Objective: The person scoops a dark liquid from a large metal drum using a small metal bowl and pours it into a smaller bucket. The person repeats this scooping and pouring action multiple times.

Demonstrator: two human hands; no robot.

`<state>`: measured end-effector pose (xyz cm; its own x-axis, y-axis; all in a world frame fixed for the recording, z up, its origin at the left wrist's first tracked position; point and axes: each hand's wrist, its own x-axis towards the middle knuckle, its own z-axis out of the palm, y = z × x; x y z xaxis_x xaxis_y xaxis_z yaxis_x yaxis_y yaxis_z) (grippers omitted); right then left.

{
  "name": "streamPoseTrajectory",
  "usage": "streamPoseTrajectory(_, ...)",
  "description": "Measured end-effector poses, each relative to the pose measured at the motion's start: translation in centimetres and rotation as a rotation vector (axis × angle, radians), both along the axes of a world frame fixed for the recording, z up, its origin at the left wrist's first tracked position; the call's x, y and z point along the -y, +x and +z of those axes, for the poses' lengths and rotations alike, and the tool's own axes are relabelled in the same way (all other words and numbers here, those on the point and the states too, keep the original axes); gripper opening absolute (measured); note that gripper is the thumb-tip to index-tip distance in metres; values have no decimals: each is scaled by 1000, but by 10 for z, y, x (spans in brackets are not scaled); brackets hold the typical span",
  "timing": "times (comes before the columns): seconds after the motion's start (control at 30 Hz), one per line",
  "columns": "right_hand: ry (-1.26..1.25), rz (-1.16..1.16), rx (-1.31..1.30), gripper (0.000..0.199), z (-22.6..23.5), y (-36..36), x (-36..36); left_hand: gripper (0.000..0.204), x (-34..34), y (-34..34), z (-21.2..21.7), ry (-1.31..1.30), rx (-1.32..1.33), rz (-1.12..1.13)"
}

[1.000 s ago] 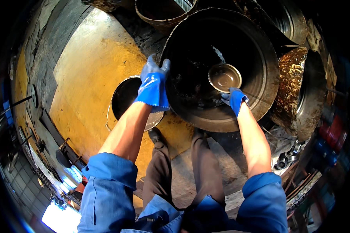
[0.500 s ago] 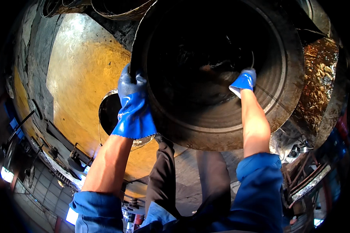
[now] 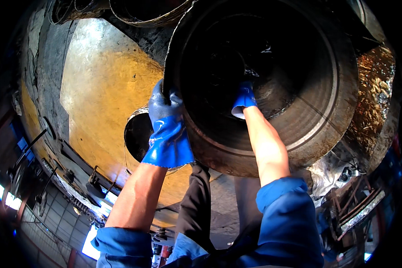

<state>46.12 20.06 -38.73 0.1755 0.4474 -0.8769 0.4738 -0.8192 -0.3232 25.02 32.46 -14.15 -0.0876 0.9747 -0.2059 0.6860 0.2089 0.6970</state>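
Observation:
A large dark metal drum (image 3: 315,134) stands open in front of me, its ringed inner wall dirty and its bottom in deep shadow with wet glints. My left hand (image 3: 165,100), in a blue rubber glove, grips the left edge of the drum's rim. My right hand (image 3: 245,94), in a matching glove, reaches down inside, near the middle. Its fingers look closed, but the shadow hides most of them. Close above them a thin curved line, like a wire handle, shows faintly; what it belongs to is too dark to make out.
A smaller bucket (image 3: 138,134) with a wire handle stands left of the drum, partly behind my left glove. More open drums (image 3: 152,20) lie at the far left. To the right is a container of brown, shiny scraps (image 3: 373,94). The floor (image 3: 102,85) is worn yellow and grey.
My right hand has swept left and slightly deeper inside the drum, from near its right wall toward the middle. The left hand keeps its hold on the rim; the whole view has shifted slightly.

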Motion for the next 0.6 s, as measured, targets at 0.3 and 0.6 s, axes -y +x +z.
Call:
streamPoseTrajectory(0.3,53,-54,-126,38,3,-3,-6,39,-2,6,1,-40,-86,-45)
streamPoseTrajectory(0.6,111,-331,-179,49,193,8,-32,51,-15,-10,25,-171,-175,-83)
